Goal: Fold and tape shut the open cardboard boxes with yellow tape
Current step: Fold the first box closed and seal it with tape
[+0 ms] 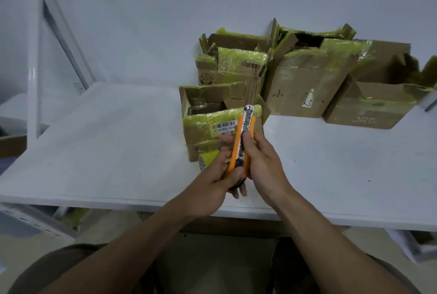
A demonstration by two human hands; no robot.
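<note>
An orange utility knife [243, 137] stands almost upright between both my hands, its metal tip pointing up. My left hand [212, 180] grips its lower handle; my right hand [262, 163] clasps its right side with the thumb on the slider. Just behind it sits a small open cardboard box [201, 128] with yellow tape and a barcode label, its flaps up. A roll of yellow tape [208, 159] lies at that box's foot, partly hidden by my left hand.
Three more worn, yellow-taped cardboard boxes stand behind: one [236, 67] at the back centre, a taller one [305, 81] to its right, a wide one [378, 104] at far right. All rest on a white shelf [106, 140] against a white wall. A metal frame [33, 69] rises left.
</note>
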